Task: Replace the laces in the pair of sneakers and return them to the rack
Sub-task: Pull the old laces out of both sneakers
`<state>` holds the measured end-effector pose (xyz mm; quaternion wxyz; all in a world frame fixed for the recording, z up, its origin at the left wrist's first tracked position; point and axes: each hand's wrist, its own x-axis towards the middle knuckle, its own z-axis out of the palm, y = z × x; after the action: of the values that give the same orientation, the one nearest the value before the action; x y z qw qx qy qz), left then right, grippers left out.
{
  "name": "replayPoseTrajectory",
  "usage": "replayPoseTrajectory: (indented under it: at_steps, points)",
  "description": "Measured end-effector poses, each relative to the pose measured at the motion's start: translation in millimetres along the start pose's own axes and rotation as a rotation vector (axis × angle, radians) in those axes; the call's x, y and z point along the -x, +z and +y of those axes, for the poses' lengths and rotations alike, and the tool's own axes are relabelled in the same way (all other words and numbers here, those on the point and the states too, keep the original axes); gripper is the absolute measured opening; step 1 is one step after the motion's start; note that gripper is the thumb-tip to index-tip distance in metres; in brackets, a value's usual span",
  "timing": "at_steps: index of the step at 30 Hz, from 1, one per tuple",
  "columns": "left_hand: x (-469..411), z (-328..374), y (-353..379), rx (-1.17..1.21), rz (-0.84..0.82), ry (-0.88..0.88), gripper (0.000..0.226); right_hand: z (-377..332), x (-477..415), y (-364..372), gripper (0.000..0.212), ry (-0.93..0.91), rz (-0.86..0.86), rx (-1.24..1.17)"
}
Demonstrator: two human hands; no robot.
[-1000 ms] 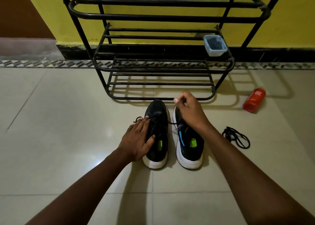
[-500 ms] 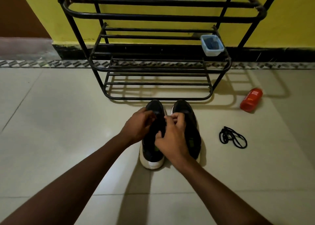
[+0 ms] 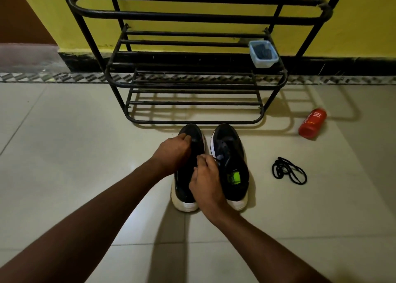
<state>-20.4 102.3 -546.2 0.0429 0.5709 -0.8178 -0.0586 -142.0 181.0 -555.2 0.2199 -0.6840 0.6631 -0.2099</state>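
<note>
The left sneaker (image 3: 194, 133) lies under both grips. The left grip (image 3: 173, 150) curls round its soft forefoot, steadying the light shoe; the right grip (image 3: 206, 180) pinches the limp, thin lace (image 3: 216, 159), probably best held near its tip.

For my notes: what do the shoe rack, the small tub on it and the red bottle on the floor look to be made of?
Shoe rack: likely metal tubing, painted glossy black; thin round bars catch highlights.
Small tub: probably plastic, pale blue and translucent; dark contents show through.
Red bottle: looks like plastic, fairly matte red with printed lettering; not certain.
</note>
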Motion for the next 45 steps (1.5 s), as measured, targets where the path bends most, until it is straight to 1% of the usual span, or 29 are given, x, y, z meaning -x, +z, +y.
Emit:
replayPoseTrajectory:
  at_steps: [3,5,6,7,8,9,11,13,15,17,19,21,22,23,24,26,27,28,29,30,31,33,34,35,36,38,41,43,45]
  points:
    - [-1.7,-7.5,1.6,0.422,0.142,-0.334,0.012,2.1,0.6,5.5,0.044,-0.004,0.023,0.007]
    - [-0.3,-10.9,-0.7,0.887,0.165,-0.594,0.009,1.5,2.0,8.8,0.046,0.004,0.034,0.025]
    - [0.5,-10.9,-1.2,1.126,0.158,-0.653,0.01,0.9,2.7,9.8,0.048,0.013,0.036,0.032]
    - [1.3,-10.3,-1.0,1.275,0.14,-0.658,0.012,0.4,2.9,11.1,0.051,0.021,0.037,0.039]
    - [2.5,-9.7,-2.1,1.303,0.11,-0.605,0.012,0.1,2.8,11.7,0.054,0.025,0.038,0.046]
    - [2.8,-11.0,-2.4,1.222,0.067,-0.511,0.008,-0.1,3.0,11.4,0.057,0.029,0.033,0.053]
    - [1.7,-18.1,-3.3,0.88,-0.043,-0.262,0.01,0.5,3.1,9.7,0.061,0.026,0.014,0.063]
    - [-1.1,-25.0,-2.6,0.619,-0.091,-0.092,0.015,0.7,3.6,8.9,0.062,0.027,-0.003,0.076]
    - [-4.7,-28.7,0.2,0.5,-0.032,-0.059,0.014,0.7,4.2,10.9,0.063,0.026,0.0,0.098]
    - [-5.8,-24.0,3.0,0.406,0.067,-0.114,0.013,0.8,4.3,13.7,0.064,0.031,0.008,0.116]
    - [-6.7,-17.0,6.0,0.574,0.195,-0.325,0.012,1.5,3.9,14.5,0.063,0.039,0.02,0.095]
    - [-8.7,-12.9,0.6,1.074,0.293,-0.647,0.019,1.0,4.1,14.6,0.063,0.048,0.02,0.078]
    - [-9.1,-14.4,-2.9,1.279,0.303,-0.752,0.024,0.5,5.0,14.5,0.062,0.051,0.025,0.085]
    - [-7.4,-16.7,-9.5,1.357,0.265,-0.758,0.027,-0.1,5.9,14.5,0.062,0.054,0.034,0.095]
    - [-5.0,-20.7,-15.1,1.271,0.2,-0.676,0.028,-0.4,6.3,14.3,0.061,0.053,0.038,0.1]
    - [-1.7,-32.6,-15.8,0.794,0.022,-0.407,0.027,-0.6,6.5,13.8,0.061,0.051,0.034,0.095]
    - [-1.8,-37.9,-13.1,0.588,-0.017,-0.317,0.025,-0.7,5.9,12.6,0.062,0.048,0.033,0.099]
    - [-2.8,-40.8,-11.5,0.483,-0.024,-0.262,0.023,-0.7,5.5,12.6,0.063,0.042,0.031,0.103]
    - [-3.5,-39.0,-12.2,0.472,0.014,-0.243,0.02,-1.9,5.7,11.7,0.064,0.046,0.012,0.101]
    - [-3.8,-34.8,-13.3,0.559,0.085,-0.255,0.019,-2.7,5.7,11.2,0.064,0.044,0.001,0.093]
    - [-4.5,-30.4,-17.8,0.751,0.161,-0.321,0.018,-3.5,5.3,10.1,0.064,0.041,0.002,0.082]
    - [-5.6,-19.9,-29.1,1.296,0.249,-0.493,0.021,-2.3,4.9,12.0,0.064,0.049,0.016,0.066]
    - [-5.8,-18.3,-32.0,1.436,0.257,-0.551,0.023,-2.6,5.7,10.9,0.063,0.064,0.01,0.051]
    - [-5.7,-18.2,-33.0,1.418,0.266,-0.557,0.024,-2.2,6.1,9.1,0.061,0.084,-0.003,0.035]
    - [-5.9,-21.4,-31.4,1.268,0.261,-0.499,0.023,-0.2,5.6,9.5,0.057,0.1,0.003,0.001]
    - [-4.6,-32.3,-28.4,0.823,0.178,-0.269,0.016,0.7,5.5,7.8,0.05,0.093,-0.023,-0.021]
    - [-3.7,-44.0,-21.0,0.394,0.004,-0.018,0.013,0.2,4.7,10.5,0.062,0.067,0.017,0.039]
    - [-0.5,-38.1,-19.6,0.231,-0.013,0.009,0.01,-0.9,4.2,13.0,0.063,0.078,0.029,0.059]
    - [0.3,-30.1,-18.1,0.124,0.037,-0.041,0.012,-0.9,4.3,12.5,0.064,0.065,0.031,0.088]
